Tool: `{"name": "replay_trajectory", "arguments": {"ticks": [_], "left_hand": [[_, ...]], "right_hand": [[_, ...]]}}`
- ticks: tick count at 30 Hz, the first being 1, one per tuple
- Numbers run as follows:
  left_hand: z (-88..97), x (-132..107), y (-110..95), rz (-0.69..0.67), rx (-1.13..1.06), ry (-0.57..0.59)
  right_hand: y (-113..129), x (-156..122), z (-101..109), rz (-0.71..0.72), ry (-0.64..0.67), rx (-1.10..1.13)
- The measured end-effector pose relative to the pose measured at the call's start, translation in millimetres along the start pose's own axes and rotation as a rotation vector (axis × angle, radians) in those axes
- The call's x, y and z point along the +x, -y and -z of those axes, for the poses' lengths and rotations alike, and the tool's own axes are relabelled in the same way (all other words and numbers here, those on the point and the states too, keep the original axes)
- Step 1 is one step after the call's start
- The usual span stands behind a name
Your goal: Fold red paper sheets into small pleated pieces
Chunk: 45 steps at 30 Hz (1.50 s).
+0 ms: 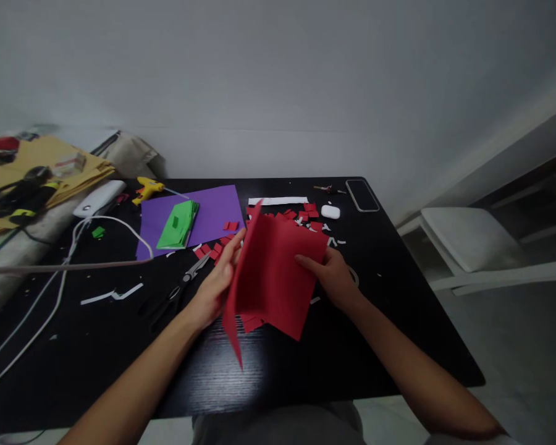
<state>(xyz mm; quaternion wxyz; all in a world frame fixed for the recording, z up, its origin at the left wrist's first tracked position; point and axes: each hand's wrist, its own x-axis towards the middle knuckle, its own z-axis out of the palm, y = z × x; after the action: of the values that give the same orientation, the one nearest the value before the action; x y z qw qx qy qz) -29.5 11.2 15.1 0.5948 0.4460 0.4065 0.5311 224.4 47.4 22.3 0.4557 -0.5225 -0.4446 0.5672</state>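
Observation:
A large sheet of red paper (290, 272), folded or bent along its middle, is held up over the table between both hands. My left hand (217, 284) supports its left side from outside, with part of the fingers behind the paper. On the right side, my right hand (333, 275) pinches the sheet, thumb on top and the other fingers underneath. Small red paper pieces (306, 213) lie scattered behind and beneath the sheet. Black-handled scissors (183, 287) rest on the table just left of my left hand.
On the black table (398, 340) lie purple paper (213, 207), a green paper stack (178, 224), a yellow glue gun (147, 188), a white strip (278, 201), a white case (330, 212), keys (328, 189) and a phone (362, 194). White cables (65, 278) cross the left; a white chair (463, 238) stands right.

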Motion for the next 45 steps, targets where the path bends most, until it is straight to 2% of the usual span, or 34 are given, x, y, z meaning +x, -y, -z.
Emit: {"name": "replay_trajectory", "arguments": {"ticks": [3,6,9,14,17,20,24,26,30,34,39,42,45], "left_hand": [[-10.7,-2,-5,0.175,0.008,0.083],[-18.5,-1,-11,0.249,0.11,0.01],[-22.1,0,-12,0.24,0.186,-0.057],[-23.8,1,-8,0.162,0.278,-0.077],[-24.5,-2,-6,0.116,0.308,-0.074],[-21.9,-4,-7,0.102,0.219,-0.069],[-14.0,-3,-9,0.179,-0.09,-0.079],[-10.5,-2,-11,0.197,-0.129,-0.087],[-7.2,-3,-13,0.129,-0.033,-0.103],[-7.7,-4,-12,0.047,0.045,-0.177],[-9.5,-2,-12,0.011,0.076,-0.164],[-10.0,7,-24,-0.067,0.131,-0.159],[-18.1,20,-52,-0.263,0.378,-0.226]], "right_hand": [[4,-7,-3,-0.029,0.053,-0.069],[8,-13,-6,-0.003,0.135,-0.113],[15,-15,-7,0.056,0.15,-0.138],[32,-4,-11,0.272,0.018,-0.308],[40,1,-18,0.334,0.023,-0.386],[48,3,-24,0.319,0.058,-0.345],[61,2,-30,0.231,0.179,-0.173],[67,2,-32,0.195,0.227,-0.117],[70,2,-32,0.178,0.265,-0.168],[64,6,-28,0.219,0.282,-0.166],[66,12,-23,0.274,0.161,-0.198],[74,10,-22,0.3,0.15,-0.188],[85,3,-19,0.35,0.159,-0.168]]}}
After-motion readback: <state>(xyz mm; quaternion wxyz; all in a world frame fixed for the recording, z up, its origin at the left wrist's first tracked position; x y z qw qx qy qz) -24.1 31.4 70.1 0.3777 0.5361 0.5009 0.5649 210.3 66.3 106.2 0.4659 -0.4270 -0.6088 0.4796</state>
